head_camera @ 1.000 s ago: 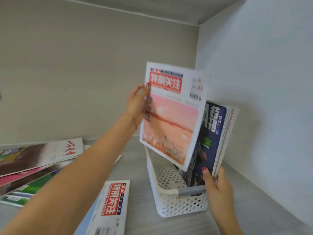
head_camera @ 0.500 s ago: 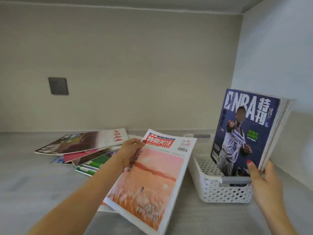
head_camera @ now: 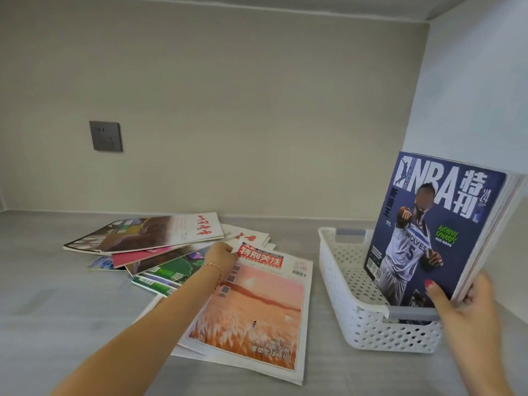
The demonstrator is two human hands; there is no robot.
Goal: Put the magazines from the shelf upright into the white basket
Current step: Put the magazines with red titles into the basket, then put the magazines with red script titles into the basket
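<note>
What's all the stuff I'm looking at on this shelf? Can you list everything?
white basket: one, white with grey handles, right side of shelf
NBA magazine: one, dark blue, upright in basket, fronting a stack
pink magazine: one, pink-orange cover, flat beside basket
loose magazine pile: several, mixed colours, flat at back left
wall socket: one, grey, back wall
shelf: one, grey
left hand: on pink magazine's top edge
right hand: steadying the upright stack

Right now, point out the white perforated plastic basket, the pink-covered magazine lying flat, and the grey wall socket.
White perforated plastic basket [head_camera: 337, 270]: head view, on its left wall.
Pink-covered magazine lying flat [head_camera: 257, 310]: head view, middle of its cover.
Grey wall socket [head_camera: 105, 136]: head view, centre of its plate.
</note>
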